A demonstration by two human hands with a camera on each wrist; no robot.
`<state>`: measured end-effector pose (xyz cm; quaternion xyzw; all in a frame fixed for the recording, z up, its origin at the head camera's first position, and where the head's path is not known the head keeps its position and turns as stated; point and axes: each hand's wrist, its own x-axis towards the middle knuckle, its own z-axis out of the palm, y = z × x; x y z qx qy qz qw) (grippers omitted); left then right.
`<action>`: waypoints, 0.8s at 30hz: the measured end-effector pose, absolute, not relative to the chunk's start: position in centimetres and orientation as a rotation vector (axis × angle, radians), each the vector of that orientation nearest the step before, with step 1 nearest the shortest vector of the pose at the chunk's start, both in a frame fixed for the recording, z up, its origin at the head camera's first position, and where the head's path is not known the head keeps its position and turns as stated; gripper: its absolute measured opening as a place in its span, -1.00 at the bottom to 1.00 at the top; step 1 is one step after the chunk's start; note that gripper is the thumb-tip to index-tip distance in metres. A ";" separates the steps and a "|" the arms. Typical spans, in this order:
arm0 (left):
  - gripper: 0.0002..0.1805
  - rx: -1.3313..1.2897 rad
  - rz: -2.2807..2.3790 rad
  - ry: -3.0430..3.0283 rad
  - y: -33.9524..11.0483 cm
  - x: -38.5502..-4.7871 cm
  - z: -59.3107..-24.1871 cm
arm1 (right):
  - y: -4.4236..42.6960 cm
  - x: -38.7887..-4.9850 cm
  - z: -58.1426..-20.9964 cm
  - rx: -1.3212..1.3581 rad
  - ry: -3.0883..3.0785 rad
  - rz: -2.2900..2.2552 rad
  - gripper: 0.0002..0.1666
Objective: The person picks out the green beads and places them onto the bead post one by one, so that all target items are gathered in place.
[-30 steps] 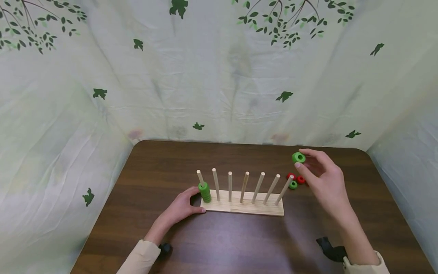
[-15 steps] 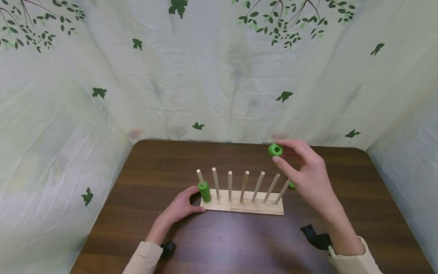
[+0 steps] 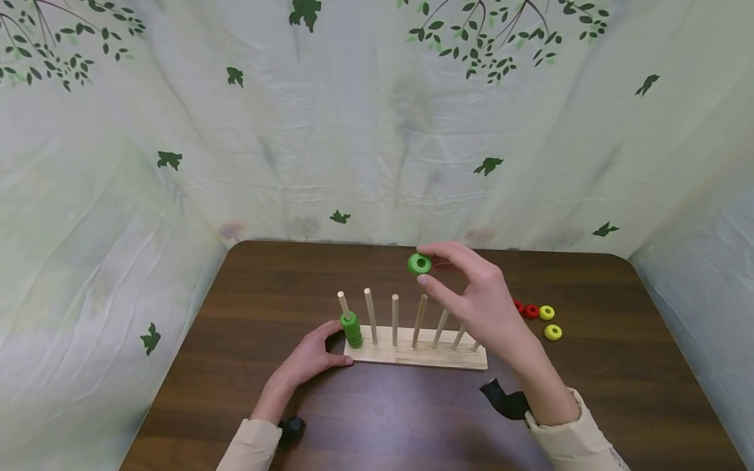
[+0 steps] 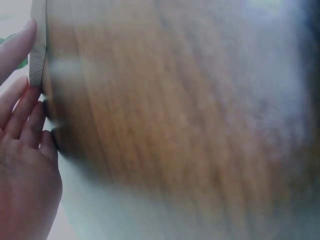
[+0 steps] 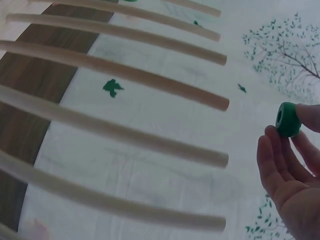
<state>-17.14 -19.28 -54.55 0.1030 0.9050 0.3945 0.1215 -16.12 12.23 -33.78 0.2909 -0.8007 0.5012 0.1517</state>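
Note:
Between the thumb and fingertips of my right hand (image 3: 480, 297) is a green ring (image 3: 419, 264), held above the middle pegs with its hole showing. The right wrist view also shows this green bead-like ring (image 5: 287, 120) pinched at its sides, apart from the peg tips. My left hand (image 3: 312, 353) holds the left end of the wooden peg board (image 3: 383, 353), thumb at the front corner and fingers behind. In the left wrist view the fingers touch the board's end (image 4: 38, 60). A stack of green rings (image 3: 352, 330) sits on the leftmost peg; the other visible pegs are bare.
Right of the board, partly behind my right arm, lie red rings (image 3: 532, 312) and yellow rings (image 3: 552, 332) on the brown table (image 3: 283, 281). A pale curtain (image 3: 377, 163) with leaf prints hangs behind the table's far edge.
My right hand has carried the green ring leftward, from over the loose rings to above the middle pegs. Yellow rings now show behind the arm. The left hand and board stay put.

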 end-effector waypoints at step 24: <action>-0.27 0.314 1.243 2.608 -19.4 -17.1 -54.6 | 5.7 -18.6 -34.7 1.133 -2.478 1.430 -0.58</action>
